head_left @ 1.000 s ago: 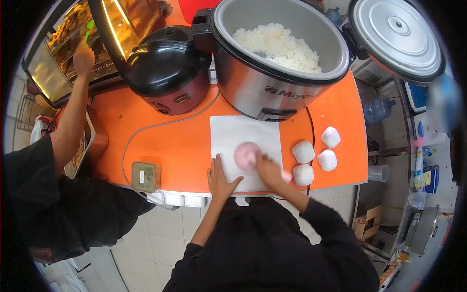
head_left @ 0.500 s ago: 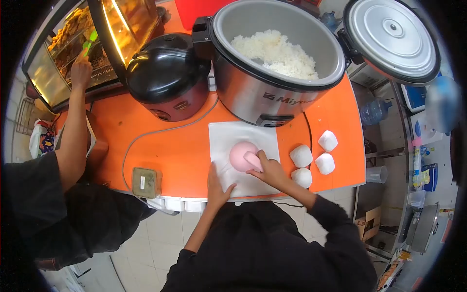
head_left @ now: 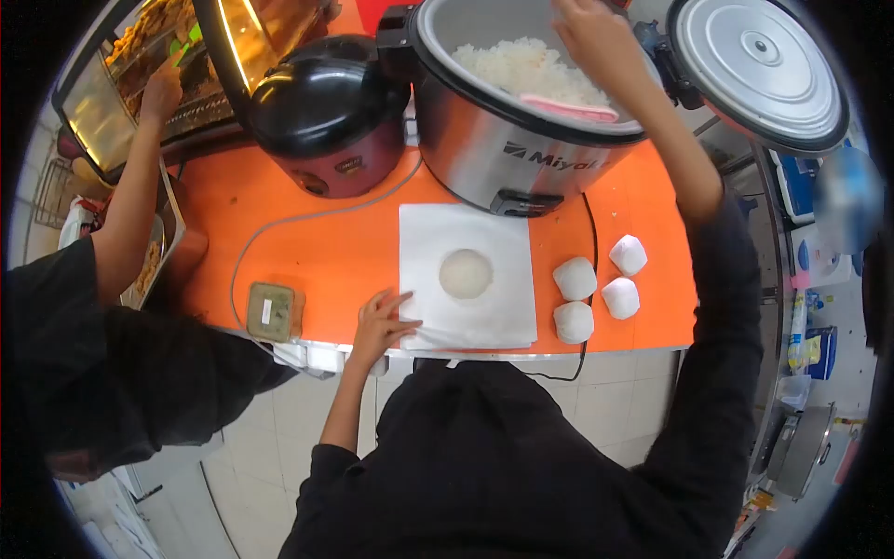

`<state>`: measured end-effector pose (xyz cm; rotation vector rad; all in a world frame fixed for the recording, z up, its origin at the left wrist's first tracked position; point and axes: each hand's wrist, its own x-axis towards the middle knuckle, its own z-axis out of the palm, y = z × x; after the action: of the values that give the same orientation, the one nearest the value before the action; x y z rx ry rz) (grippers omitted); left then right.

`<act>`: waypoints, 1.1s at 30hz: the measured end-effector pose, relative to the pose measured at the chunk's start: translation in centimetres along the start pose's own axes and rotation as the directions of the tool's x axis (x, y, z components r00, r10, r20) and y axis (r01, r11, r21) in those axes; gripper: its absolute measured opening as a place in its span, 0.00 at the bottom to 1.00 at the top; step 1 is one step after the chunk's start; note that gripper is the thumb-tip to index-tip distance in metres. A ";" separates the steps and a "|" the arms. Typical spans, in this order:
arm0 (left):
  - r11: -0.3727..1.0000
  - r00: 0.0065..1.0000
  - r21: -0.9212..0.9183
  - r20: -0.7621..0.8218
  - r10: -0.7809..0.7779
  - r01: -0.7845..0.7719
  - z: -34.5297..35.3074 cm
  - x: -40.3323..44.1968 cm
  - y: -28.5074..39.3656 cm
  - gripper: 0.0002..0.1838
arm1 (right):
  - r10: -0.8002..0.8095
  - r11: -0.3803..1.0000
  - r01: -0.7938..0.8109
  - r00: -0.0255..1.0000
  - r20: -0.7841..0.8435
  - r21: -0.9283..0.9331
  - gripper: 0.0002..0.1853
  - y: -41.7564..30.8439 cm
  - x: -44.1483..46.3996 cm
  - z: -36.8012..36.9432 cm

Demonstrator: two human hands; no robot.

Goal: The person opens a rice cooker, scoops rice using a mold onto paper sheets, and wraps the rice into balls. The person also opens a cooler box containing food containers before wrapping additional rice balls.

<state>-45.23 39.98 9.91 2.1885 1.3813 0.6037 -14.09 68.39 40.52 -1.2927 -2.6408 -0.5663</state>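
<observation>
My left hand [head_left: 381, 323] rests at the left edge of white wrapping paper [head_left: 507, 317], fingers spread, thumb and fingertips touching it. On the paper sits a round flat-topped mound of rice [head_left: 466, 274]. My right hand [head_left: 596, 42] is above the open rice cooker [head_left: 484, 154] at the top edge of the view, its fingers curled; what they hold, if anything, is hidden. Below that hand, a pink scoop [head_left: 570, 107] lies inside the cooker near the front rim, beside the cooked rice [head_left: 531, 70].
Several white wrapped packets [head_left: 575, 278] stand right of the paper. A smaller black-and-maroon cooker [head_left: 326, 121] and a square tin [head_left: 274, 312] are on the left. The big cooker's lid [head_left: 759, 70] is tilted open. Another person's hand [head_left: 162, 93] reaches into a lit food cabinet [head_left: 102, 112].
My right hand has lifted the pink scoop off the paper and moved up to the cooker, leaving the rice mound uncovered. My left hand has shifted left to the paper's edge.
</observation>
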 end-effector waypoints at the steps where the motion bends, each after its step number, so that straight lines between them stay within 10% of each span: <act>1: 1.000 1.000 -0.007 0.003 -0.018 0.018 0.2 -0.1 0.2 0.11 | 0.053 0.996 -0.080 0.873 -0.486 -0.035 0.14 -3.5 -2.0 -1.8; 4: 0.985 0.992 -0.120 -0.018 -0.125 0.122 -0.4 0.7 1.0 0.06 | -0.211 0.972 0.237 0.870 -0.445 0.002 0.08 -16.7 -13.1 5.4; 5: 0.984 0.991 -0.124 -0.017 -0.129 0.126 -0.5 1.1 1.0 0.06 | -0.191 0.907 0.283 0.936 -0.295 0.312 0.15 -20.5 -16.6 6.9; 7: 0.973 0.987 -0.177 -0.038 -0.156 0.147 -0.6 1.6 0.7 0.16 | -0.087 0.764 0.038 0.995 0.044 0.644 0.30 -26.1 -21.6 9.6; 13: 0.983 0.986 -0.183 -0.166 -0.028 -0.003 0.3 2.0 2.8 0.58 | 0.209 0.666 -0.241 0.969 0.134 0.706 0.11 -28.8 -25.7 14.8; 20: 1.000 0.983 -0.016 -0.183 -0.021 0.018 2.1 1.2 1.5 0.47 | -0.140 0.598 -0.051 0.976 0.166 0.800 0.13 -31.5 -30.2 16.6; 23: 0.862 0.892 0.260 -0.002 0.452 -0.436 1.1 -0.5 1.0 0.30 | -0.007 0.685 -0.170 0.971 0.240 0.708 0.08 -28.5 -30.0 12.1; 27: 0.949 0.952 -0.127 0.068 0.297 -0.287 -0.1 -1.3 1.6 0.08 | 0.190 0.624 -0.270 0.963 0.193 0.733 0.07 -24.7 -34.3 13.0; 29: 0.919 0.993 -0.393 -0.105 -0.045 0.000 1.0 -1.3 0.9 0.06 | 0.505 0.038 -0.418 0.792 0.344 0.908 0.07 -23.6 -33.8 13.9; 31: 0.923 0.964 -0.381 -0.217 -0.150 0.058 2.5 0.0 1.2 0.05 | 0.574 -0.115 -0.537 0.651 0.497 0.836 0.10 -23.1 -32.0 15.2; 33: 0.763 0.761 -0.525 -0.294 -0.578 0.377 3.3 2.1 2.8 0.10 | 0.606 -0.273 -0.617 0.485 0.630 0.738 0.13 -22.9 -30.7 16.8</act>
<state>-40.52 40.34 9.23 1.2827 1.7537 1.1218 -12.51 39.83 9.97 -1.6722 -1.0829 1.1813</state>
